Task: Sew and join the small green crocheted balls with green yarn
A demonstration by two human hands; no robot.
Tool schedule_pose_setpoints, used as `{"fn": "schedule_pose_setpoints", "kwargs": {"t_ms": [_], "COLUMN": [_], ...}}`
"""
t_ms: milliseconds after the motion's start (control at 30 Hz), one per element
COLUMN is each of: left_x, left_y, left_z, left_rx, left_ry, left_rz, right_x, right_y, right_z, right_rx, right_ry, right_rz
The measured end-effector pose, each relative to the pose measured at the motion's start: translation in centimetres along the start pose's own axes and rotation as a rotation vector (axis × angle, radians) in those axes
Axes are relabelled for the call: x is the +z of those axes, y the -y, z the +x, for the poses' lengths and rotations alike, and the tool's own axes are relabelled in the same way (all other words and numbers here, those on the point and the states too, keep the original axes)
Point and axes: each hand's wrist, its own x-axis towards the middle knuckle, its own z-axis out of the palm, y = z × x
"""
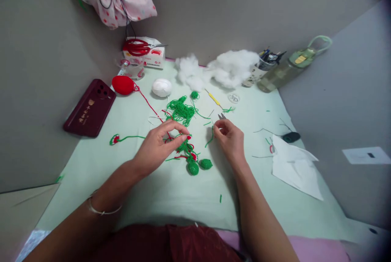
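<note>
My left hand (pixel 163 140) is closed in a pinch at the edge of a small red-and-green crocheted piece (pixel 189 137). Under its fingertips lies a cluster of green and red crochet work (pixel 183 146), with two small green balls (pixel 193 168) at its near end. Thumb and forefinger of my right hand (pixel 229 136) are pinched on what looks like a thin needle, with a strand of green yarn (pixel 209 140) hanging below. Pointed grey scissor tips (pixel 222 116) show just beyond that hand; whether it holds them is hidden. A loose green yarn tangle (pixel 181 110) lies behind my hands.
Behind are a red yarn ball (pixel 123 85), a white yarn ball (pixel 161 87), white stuffing (pixel 233 68) and a yellow-handled crochet hook (pixel 214 98). A phone (pixel 90 108) lies left; white paper (pixel 295 166) lies right. A bottle (pixel 287 68) and pen cup (pixel 259 73) stand back right.
</note>
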Motion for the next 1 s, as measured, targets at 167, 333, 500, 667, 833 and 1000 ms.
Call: {"fn": "schedule_pose_setpoints", "kwargs": {"t_ms": [167, 333, 500, 667, 833, 1000], "left_x": [-5.9, -7.8, -7.6, -6.3, -1.2, -0.7], "left_y": [1.4, 5.7, 6.4, 4.1, 3.3, 2.8], "left_z": [-0.3, -0.7, -0.9, -0.9, -0.8, -1.1], "left_rx": [0.100, 0.046, 0.036, 0.078, 0.245, 0.197], "left_ry": [0.046, 0.075, 0.026, -0.081, 0.221, 0.169], "left_rz": [0.484, 0.702, 0.709, 0.618, 0.526, 0.480], "right_x": [-0.3, -1.0, -1.5, -2.1, -2.3, -2.5], "right_y": [0.1, 0.2, 0.4, 0.8, 0.6, 0.8], "right_z": [-0.3, -0.4, -0.7, -0.9, -0.8, -0.8], "right_rx": [-0.027, -0.203, -0.232, -0.052, -0.010, 0.017], "right_ry": [-0.009, -0.173, -0.342, -0.157, -0.015, 0.011], "right_rz": [0.289, 0.126, 0.144, 0.433, 0.574, 0.603]}}
